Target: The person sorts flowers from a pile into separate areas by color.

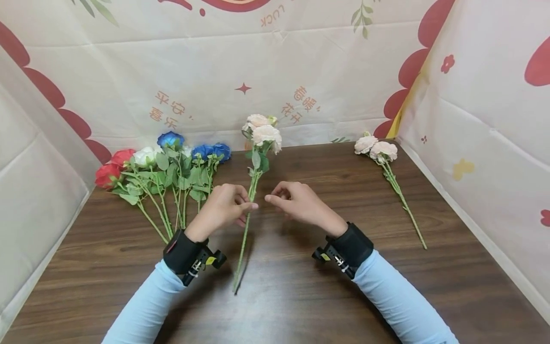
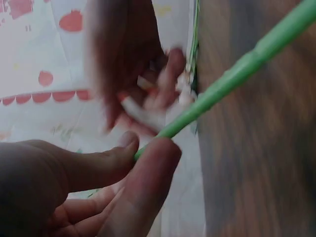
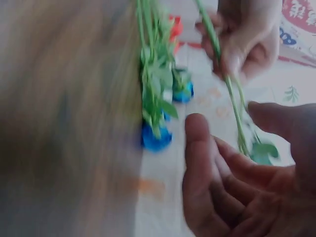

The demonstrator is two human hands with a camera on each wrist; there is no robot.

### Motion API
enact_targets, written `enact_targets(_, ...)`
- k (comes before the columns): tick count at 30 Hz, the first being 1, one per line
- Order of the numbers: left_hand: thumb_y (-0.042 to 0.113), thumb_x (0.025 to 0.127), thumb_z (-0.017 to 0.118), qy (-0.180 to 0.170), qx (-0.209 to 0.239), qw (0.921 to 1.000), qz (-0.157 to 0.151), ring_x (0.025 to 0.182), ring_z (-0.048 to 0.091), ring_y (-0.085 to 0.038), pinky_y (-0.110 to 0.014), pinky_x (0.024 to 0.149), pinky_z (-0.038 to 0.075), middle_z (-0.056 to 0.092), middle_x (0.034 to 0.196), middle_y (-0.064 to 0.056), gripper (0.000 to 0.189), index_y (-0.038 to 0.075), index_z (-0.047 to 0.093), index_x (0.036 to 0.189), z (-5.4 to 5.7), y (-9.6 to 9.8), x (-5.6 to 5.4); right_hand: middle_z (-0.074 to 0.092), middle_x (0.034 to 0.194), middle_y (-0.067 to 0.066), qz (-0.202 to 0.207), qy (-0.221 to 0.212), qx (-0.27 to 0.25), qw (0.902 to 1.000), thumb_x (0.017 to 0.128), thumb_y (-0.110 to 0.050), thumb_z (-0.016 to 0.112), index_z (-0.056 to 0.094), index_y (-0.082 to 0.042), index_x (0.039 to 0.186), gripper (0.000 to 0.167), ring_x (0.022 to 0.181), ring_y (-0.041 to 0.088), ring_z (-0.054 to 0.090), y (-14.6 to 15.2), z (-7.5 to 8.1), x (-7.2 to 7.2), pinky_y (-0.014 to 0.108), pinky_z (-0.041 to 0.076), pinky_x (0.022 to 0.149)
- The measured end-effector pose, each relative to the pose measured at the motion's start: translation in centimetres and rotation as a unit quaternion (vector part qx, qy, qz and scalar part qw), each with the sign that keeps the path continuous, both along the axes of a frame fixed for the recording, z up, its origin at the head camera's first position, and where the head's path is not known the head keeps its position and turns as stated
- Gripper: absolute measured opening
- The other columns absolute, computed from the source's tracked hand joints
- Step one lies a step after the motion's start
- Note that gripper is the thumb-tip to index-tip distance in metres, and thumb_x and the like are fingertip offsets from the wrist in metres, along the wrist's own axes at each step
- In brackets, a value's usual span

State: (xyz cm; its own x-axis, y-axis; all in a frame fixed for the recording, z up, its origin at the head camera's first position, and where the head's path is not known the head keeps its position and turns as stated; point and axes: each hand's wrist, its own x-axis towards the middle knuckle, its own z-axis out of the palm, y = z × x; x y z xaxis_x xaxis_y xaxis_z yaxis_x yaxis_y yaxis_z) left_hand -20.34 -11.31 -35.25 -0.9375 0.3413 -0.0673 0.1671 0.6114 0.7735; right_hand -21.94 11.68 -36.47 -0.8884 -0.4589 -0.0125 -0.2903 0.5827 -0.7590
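A pale pink artificial flower (image 1: 265, 136) stands nearly upright over the middle of the table, blooms at the top. My left hand (image 1: 225, 205) pinches its green stem (image 2: 222, 86) between thumb and forefinger, and the stem's lower end slants toward me. Just right of the stem is my right hand (image 1: 298, 203), its fingers loosely bent and a gap left between thumb and forefinger. In the right wrist view, that thumb and forefinger (image 3: 197, 143) are apart, with the stem and a leaf showing beyond them.
Left on the brown table (image 1: 326, 296) lie several artificial roses: red ones (image 1: 108, 176), a white one (image 1: 146, 156) and blue ones (image 1: 170, 139). Another pale pink flower (image 1: 384, 151) lies at the right. A printed cloth (image 1: 215, 62) forms walls behind and at both sides.
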Motion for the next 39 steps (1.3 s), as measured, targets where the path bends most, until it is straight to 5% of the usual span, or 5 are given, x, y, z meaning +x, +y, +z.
enact_targets(5,0.014,0.096,0.075,0.019,0.021,0.9996,-0.004,0.056,0.073,-0.021,-0.042,0.060,0.063,0.077,0.077,-0.008,0.011,0.003,0.071,0.096,-0.4,1.6,1.0,0.069,0.083,0.026,0.006,-0.047,-0.107,0.9931,0.105,-0.033,0.062,0.071,-0.006,0.110,0.029,0.056,0.024,0.067,-1.3,-0.4,0.6,0.045,0.060,0.059)
enact_targets(13,0.015,0.096,0.075,0.033,0.047,0.9983,-0.006,0.052,0.071,-0.015,-0.042,0.059,0.063,0.077,0.078,-0.009,0.011,0.004,0.072,0.095,-0.3,2.6,1.9,0.060,0.065,0.010,-0.004,-0.060,-0.181,0.9817,0.106,-0.023,0.061,0.068,0.000,0.100,0.025,0.047,0.012,0.053,-1.5,-0.5,1.0,0.030,0.049,0.049)
enact_targets(19,0.015,0.096,0.075,0.033,0.054,0.9978,-0.018,0.054,0.071,-0.016,-0.043,0.060,0.063,0.077,0.076,-0.008,0.012,0.004,0.072,0.094,-0.1,2.8,2.1,0.051,0.059,-0.003,0.002,-0.058,-0.176,0.9826,0.106,-0.017,0.060,0.066,0.003,0.098,0.023,0.043,0.010,0.046,-1.3,-0.2,0.8,0.023,0.038,0.045)
enact_targets(29,0.018,0.095,0.076,0.043,0.060,0.9971,-0.019,0.053,0.071,-0.015,-0.035,0.055,0.062,0.078,0.078,-0.010,0.014,0.005,0.070,0.093,-0.2,2.8,2.1,0.054,0.063,0.006,0.003,-0.059,-0.185,0.9809,0.106,-0.014,0.057,0.064,0.001,0.094,0.020,0.045,0.010,0.050,-1.3,-0.1,0.7,0.026,0.046,0.047)
enact_targets(39,0.034,0.094,0.077,0.110,0.017,0.9937,0.014,0.057,0.073,-0.020,-0.028,0.056,0.055,0.078,0.084,-0.009,0.035,0.006,0.068,0.114,-0.1,2.1,2.2,0.059,0.066,0.002,-0.035,-0.126,-0.147,0.9805,0.107,-0.010,0.052,0.061,0.003,0.094,0.021,0.048,0.009,0.055,2.7,0.4,-1.9,0.024,0.045,0.048)
